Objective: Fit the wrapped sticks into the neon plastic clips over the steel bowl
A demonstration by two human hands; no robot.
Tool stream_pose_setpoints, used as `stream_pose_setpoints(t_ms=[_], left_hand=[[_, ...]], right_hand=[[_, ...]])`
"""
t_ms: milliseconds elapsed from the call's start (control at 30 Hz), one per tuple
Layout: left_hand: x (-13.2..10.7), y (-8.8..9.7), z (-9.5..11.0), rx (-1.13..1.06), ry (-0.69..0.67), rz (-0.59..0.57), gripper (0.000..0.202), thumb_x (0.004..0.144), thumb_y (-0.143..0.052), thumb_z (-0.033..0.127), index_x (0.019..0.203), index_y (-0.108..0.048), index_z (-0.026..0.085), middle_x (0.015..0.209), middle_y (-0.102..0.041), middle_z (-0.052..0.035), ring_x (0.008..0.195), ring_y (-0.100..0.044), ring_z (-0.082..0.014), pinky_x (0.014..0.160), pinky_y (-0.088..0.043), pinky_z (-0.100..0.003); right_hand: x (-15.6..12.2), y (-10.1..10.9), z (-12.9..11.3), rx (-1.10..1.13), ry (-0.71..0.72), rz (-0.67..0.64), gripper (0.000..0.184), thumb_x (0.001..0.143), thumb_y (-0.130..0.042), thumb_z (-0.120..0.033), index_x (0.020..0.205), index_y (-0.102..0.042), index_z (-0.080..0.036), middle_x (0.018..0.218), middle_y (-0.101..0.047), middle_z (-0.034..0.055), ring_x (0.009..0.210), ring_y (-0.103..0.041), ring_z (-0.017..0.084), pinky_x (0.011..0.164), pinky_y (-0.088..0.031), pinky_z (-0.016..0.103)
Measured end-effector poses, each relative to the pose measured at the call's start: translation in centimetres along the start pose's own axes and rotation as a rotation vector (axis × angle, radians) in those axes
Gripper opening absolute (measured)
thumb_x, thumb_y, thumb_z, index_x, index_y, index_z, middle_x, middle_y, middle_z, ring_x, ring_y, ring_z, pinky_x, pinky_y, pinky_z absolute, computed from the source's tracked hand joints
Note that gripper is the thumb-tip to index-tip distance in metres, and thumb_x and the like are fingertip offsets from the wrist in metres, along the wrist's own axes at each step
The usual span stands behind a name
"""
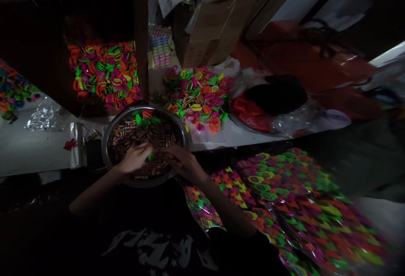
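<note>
Dim light falls on a white table running across the room in front of a seated or standing person in a dark shirt with pale lettering. At its near edge sits a metal bowl, filled with small brown pieces; green pieces and an orange piece lie on top, towards the far rim. Both hands work over the near half of the bowl. Left hand: fingers bent, a green bit showing at their tips; whether they grip it, I cannot tell. Right hand: fingers curled inward close to the left, their grasp too dark to judge. Behind the bowl, a deep box contains a bright heap; to its right, another heap is spread before a carton. Farther right rests a black bundle beside red plastic. Lower right, clear packs show rows of coloured pieces.
</note>
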State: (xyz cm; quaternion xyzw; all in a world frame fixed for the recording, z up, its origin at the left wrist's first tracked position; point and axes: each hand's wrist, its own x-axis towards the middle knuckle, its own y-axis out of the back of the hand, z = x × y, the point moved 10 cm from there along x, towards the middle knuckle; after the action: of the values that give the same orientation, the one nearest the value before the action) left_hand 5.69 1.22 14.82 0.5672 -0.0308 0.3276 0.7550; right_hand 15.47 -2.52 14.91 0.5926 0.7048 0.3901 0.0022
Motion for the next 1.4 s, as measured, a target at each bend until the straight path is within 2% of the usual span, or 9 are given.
stream_pose_setpoints(t_ms=[267,467,633,767,1033,1200,1300,1333,1400], left_hand=[[0.6,-0.7,0.0,0.014,0.013,-0.16,0.021,0.086,-0.054,0.032,0.101,-0.057,0.018,0.104,-0.062,-0.0091,0.103,-0.055,-0.0231,0.09,-0.044,-0.038],[-0.7,-2.9,-0.8,-0.041,0.124,-0.228,0.02,0.092,-0.041,0.034,0.1,-0.051,0.018,0.093,-0.062,-0.0071,0.083,-0.061,-0.0178,0.068,-0.048,-0.027],[-1.4,-2.5,0.6,0.057,0.025,-0.08,0.016,0.093,-0.038,0.029,0.091,-0.047,0.016,0.081,-0.061,-0.0071,0.071,-0.062,-0.0175,0.058,-0.045,-0.026],[-2.4,-2.6,1.0,0.098,0.056,0.007,0.012,0.092,-0.04,0.027,0.09,-0.046,0.018,0.079,-0.061,-0.0059,0.071,-0.063,-0.0172,0.06,-0.047,-0.027],[-4.3,-5.1,0.8,-0.046,0.189,-0.122,0.011,0.091,-0.041,0.027,0.09,-0.048,0.018,0.082,-0.059,-0.0045,0.067,-0.061,-0.0149,0.057,-0.046,-0.024],[-5.8,-7.0,1.2,-0.157,0.318,-0.334,0.021,0.092,-0.043,0.036,0.101,-0.051,0.019,0.094,-0.062,-0.0066,0.087,-0.063,-0.0195,0.074,-0.05,-0.031],[-6.7,-6.2,0.7,-0.202,0.37,-0.3,0.035,0.089,-0.049,0.037,0.12,-0.046,0.02,0.116,-0.059,-0.0097,0.109,-0.056,-0.0221,0.092,-0.047,-0.036],[-7.0,-5.7,0.1,-0.211,0.394,-0.261,0.039,0.089,-0.049,0.036,0.124,-0.043,0.021,0.122,-0.057,-0.0102,0.114,-0.054,-0.0221,0.094,-0.046,-0.036],[-8.0,-4.6,-1.6,-0.205,0.464,-0.167,0.036,0.09,-0.046,0.033,0.124,-0.045,0.021,0.122,-0.057,-0.0097,0.113,-0.055,-0.021,0.092,-0.048,-0.034]], right_hand=[[-0.8,-0.1,2.1,0.136,-0.197,-0.041,0.03,0.085,-0.052,-0.017,0.114,-0.059,-0.02,0.105,-0.066,0.0072,0.098,-0.063,0.018,0.084,-0.051,0.032],[-0.6,-0.2,1.9,0.149,-0.234,-0.038,0.025,0.086,-0.052,-0.019,0.11,-0.061,-0.021,0.103,-0.067,0.0066,0.097,-0.063,0.018,0.085,-0.051,0.031],[-0.8,-0.6,1.4,0.133,-0.216,-0.034,0.025,0.085,-0.051,-0.016,0.107,-0.062,-0.019,0.102,-0.067,0.007,0.097,-0.064,0.018,0.086,-0.05,0.031],[-1.1,-1.1,0.9,0.152,-0.207,-0.03,0.026,0.084,-0.05,-0.014,0.105,-0.063,-0.021,0.098,-0.068,0.0052,0.093,-0.064,0.017,0.083,-0.051,0.029],[-3.5,-2.6,1.6,0.184,-0.271,-0.034,0.035,0.08,-0.05,-0.011,0.111,-0.063,-0.021,0.103,-0.068,0.0053,0.096,-0.064,0.017,0.088,-0.05,0.031],[-5.5,-4.3,3.7,0.317,-0.397,-0.224,0.027,0.085,-0.053,-0.024,0.108,-0.067,-0.021,0.101,-0.07,0.0045,0.089,-0.067,0.017,0.081,-0.052,0.028],[-5.8,-4.0,5.6,0.375,-0.43,-0.399,0.026,0.086,-0.054,-0.031,0.106,-0.068,-0.023,0.098,-0.072,0.0018,0.082,-0.068,0.016,0.073,-0.053,0.025],[-5.3,-2.9,7.0,0.365,-0.458,-0.358,0.026,0.086,-0.054,-0.034,0.104,-0.069,-0.024,0.096,-0.072,0.0011,0.08,-0.068,0.016,0.071,-0.053,0.025],[-4.3,1.6,10.7,0.282,-0.542,-0.02,0.027,0.086,-0.053,-0.038,0.099,-0.07,-0.023,0.094,-0.072,0.0015,0.081,-0.067,0.017,0.073,-0.052,0.026]])
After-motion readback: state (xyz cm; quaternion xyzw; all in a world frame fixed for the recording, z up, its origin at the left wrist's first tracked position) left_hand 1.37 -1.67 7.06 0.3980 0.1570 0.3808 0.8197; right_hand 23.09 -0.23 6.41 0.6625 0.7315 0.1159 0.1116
